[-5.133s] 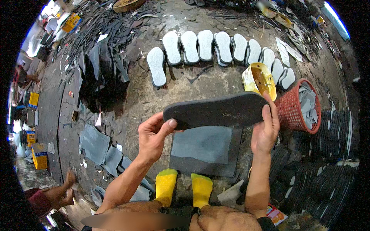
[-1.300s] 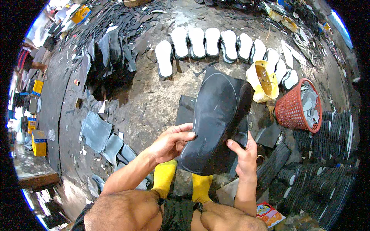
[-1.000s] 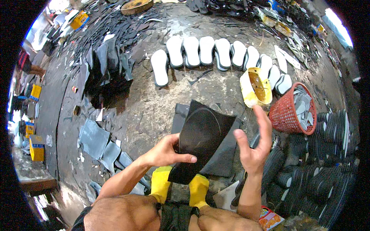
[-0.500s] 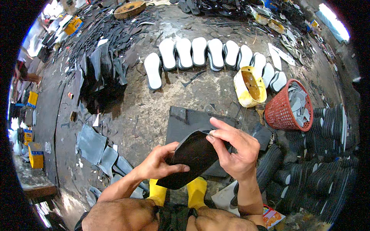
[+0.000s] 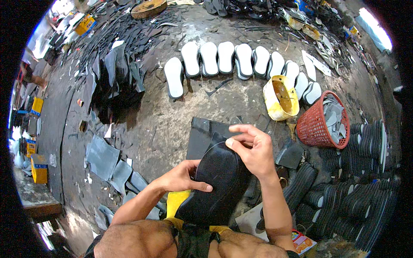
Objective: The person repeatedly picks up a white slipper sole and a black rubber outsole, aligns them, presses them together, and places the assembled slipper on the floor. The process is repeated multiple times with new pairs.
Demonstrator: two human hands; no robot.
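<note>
Over my lap I hold a black sandal sole (image 5: 217, 172) with a rounded far end and a thin pale line along its rim. My left hand (image 5: 183, 177) is closed on its left edge, thumb on top and the other fingers partly hidden beneath. At the far right edge, my right hand (image 5: 254, 148) pinches the rim between thumb and fingers. Beyond the sole a flat dark sheet (image 5: 198, 137) lies on the floor, partly covered by my hands and the sole.
White-topped soles (image 5: 226, 58) stand in a curved row ahead. A cut-open yellow container (image 5: 270, 103) of brownish stuff and a red basket (image 5: 307, 124) of grey scraps stand right. Dark soles (image 5: 365, 193) are stacked at lower right; grey sheets (image 5: 102, 157) lie left.
The sole has tipped so that its upper face shows more fully. My right hand has shifted slightly left along its far rim. My left hand keeps its grip.
</note>
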